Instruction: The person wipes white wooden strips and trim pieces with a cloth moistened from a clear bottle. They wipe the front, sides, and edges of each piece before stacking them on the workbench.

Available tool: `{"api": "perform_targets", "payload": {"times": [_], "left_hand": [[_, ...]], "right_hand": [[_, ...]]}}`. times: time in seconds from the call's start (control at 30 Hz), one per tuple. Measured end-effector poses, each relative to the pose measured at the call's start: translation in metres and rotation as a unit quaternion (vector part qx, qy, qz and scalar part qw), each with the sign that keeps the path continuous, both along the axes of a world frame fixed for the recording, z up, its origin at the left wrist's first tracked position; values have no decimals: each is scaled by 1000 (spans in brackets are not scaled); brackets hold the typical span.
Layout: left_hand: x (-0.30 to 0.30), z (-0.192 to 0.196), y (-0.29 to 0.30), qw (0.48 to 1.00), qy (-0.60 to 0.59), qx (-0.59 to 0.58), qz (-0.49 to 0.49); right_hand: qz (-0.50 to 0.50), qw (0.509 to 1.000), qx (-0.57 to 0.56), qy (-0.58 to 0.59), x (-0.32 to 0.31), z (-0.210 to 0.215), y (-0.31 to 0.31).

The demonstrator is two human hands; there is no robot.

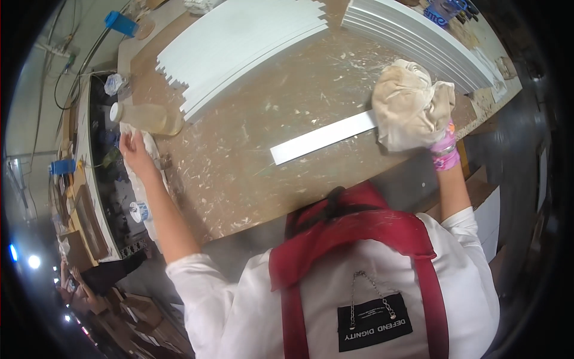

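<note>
A crumpled beige rag [409, 105] covers my right hand [439, 140], which grips it and presses it on the right end of a single white flat strip [323, 137] lying on the worn brown workbench [251, 179]. Pink bands circle that wrist. My left hand [136, 154] reaches out to the bench's left edge and rests, fingers spread, on a white cloth [134, 130] beside a clear plastic bottle [146, 118] lying on its side.
Two fanned stacks of white strips lie at the back, one in the middle [239, 45] and one at the right [418, 39]. A blue cup [121, 24] stands far left. Cluttered shelves and cables run along the left. Cardboard boxes [484, 203] sit below right.
</note>
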State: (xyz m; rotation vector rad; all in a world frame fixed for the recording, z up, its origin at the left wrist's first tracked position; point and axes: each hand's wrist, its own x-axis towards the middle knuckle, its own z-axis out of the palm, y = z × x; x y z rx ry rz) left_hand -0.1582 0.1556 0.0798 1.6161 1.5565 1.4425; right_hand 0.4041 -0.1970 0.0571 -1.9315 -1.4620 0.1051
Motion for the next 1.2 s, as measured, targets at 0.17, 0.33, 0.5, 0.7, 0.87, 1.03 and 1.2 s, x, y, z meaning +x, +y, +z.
{"api": "perform_targets", "payload": {"times": [0.17, 0.33, 0.5, 0.7, 0.87, 1.03, 1.2], "left_hand": [[45, -5, 38, 993, 75, -62, -62], [10, -41, 69, 995, 82, -47, -16], [36, -39, 32, 980, 187, 66, 32], [154, 38, -79, 875, 316, 201, -308], [224, 54, -143, 751, 483, 215, -395], [250, 62, -147, 673, 565, 268, -396], [268, 84, -152, 610, 604, 301, -415]], "right_hand": [[52, 599, 194, 776, -61, -27, 27], [121, 853, 88, 499, -100, -25, 54], [105, 922, -15, 372, -107, -23, 55], [156, 940, -14, 303, -105, -32, 53], [147, 923, 48, 353, -129, -13, 50], [148, 606, 123, 772, -134, 23, 31], [119, 507, 143, 842, -113, -47, 16]]}}
